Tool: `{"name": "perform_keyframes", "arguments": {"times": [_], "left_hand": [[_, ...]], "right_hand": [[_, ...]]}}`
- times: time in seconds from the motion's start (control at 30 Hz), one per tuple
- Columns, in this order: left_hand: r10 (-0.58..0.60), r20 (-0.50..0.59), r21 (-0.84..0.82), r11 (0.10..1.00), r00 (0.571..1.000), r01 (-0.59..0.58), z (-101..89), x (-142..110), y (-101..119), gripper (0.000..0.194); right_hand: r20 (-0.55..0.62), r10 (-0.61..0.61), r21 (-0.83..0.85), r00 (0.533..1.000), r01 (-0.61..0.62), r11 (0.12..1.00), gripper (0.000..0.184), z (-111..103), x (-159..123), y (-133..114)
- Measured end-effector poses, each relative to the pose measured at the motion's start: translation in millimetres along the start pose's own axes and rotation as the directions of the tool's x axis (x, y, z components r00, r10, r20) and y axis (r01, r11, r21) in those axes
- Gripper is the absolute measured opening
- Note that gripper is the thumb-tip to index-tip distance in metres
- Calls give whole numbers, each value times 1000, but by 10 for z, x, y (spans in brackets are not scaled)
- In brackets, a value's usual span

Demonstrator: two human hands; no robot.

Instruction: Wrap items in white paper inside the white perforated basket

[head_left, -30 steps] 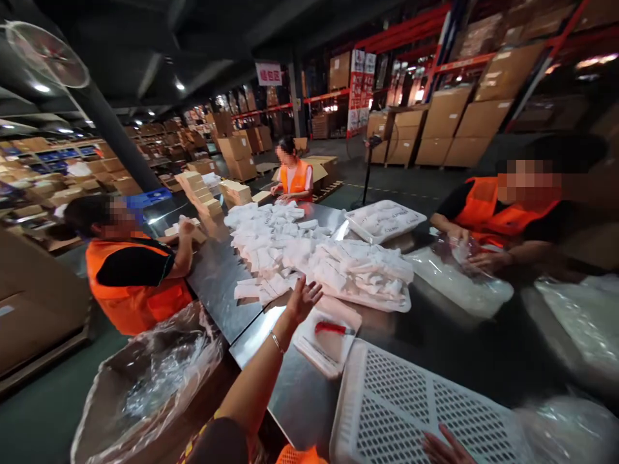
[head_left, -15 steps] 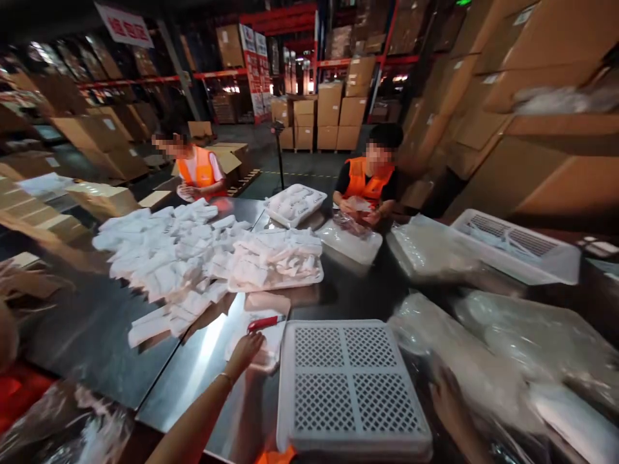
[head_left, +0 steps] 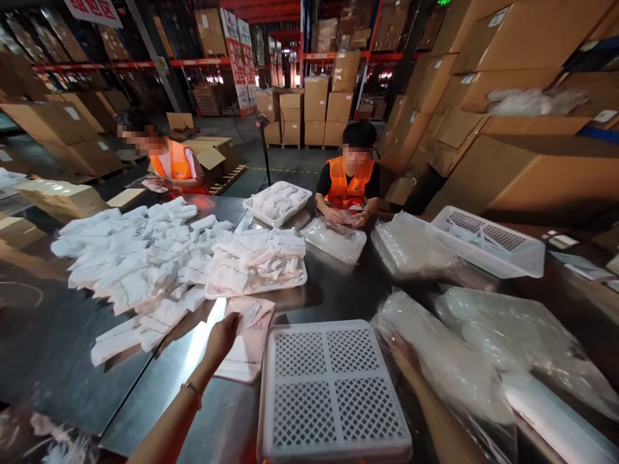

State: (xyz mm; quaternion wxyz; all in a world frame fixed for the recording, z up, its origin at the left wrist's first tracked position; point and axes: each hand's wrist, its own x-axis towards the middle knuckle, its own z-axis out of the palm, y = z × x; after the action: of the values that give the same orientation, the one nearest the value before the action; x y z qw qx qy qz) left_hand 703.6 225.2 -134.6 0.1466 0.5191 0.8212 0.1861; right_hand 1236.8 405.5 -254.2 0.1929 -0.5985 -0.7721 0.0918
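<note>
My left hand (head_left: 224,333) is closed over a flat white and pinkish stack (head_left: 247,351) on the metal table, fingertips pinched beside a small clear piece (head_left: 251,316). What the fingers hold is hidden. To the right, my right hand (head_left: 405,356) reaches to the near-left edge of a clear plastic bag of pale contents (head_left: 440,348); its fingers look stretched out and touch or nearly touch the film. Between my hands lies a white plastic basket (head_left: 336,386), its grid base facing up.
A heap of white packets (head_left: 135,251) covers the left of the table, beside a filled white tray (head_left: 256,290). Another tray (head_left: 278,203), more plastic bags (head_left: 416,245) and a white basket (head_left: 522,254) stand farther back. Two people in orange vests (head_left: 349,183) work across the table.
The view has turned slightly right. My left hand has moved up the stack, and the red-handled tool beside it no longer shows. My right hand has moved forward to the bag's edge.
</note>
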Motion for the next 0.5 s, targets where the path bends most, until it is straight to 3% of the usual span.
{"name": "perform_keyframes", "arguments": {"times": [0.07, 0.13, 0.27, 0.37, 0.5], "left_hand": [[84, -4, -50, 995, 996, -84, -29, -169, 264, 34], [237, 72, -70, 970, 969, -232, 43, -427, 574, 33], [520, 313, -14, 840, 795, -543, 419, -946, 1083, 32], [598, 368, 75, 744, 712, -664, 698, -1139, 1234, 28], [624, 351, 157, 696, 698, -701, 817, -1216, 1216, 23]], "right_hand": [[21, 12, -31, 1000, -11, 999, 39, -66, -107, -26], [46, -17, -52, 999, 19, 998, 33, -140, -284, -60], [86, -112, -64, 990, 118, 991, 34, -277, -587, -84], [61, -129, -91, 990, 134, 987, 42, -309, -521, -46], [38, -116, -124, 993, 120, 985, 46, -144, -140, -74]]}}
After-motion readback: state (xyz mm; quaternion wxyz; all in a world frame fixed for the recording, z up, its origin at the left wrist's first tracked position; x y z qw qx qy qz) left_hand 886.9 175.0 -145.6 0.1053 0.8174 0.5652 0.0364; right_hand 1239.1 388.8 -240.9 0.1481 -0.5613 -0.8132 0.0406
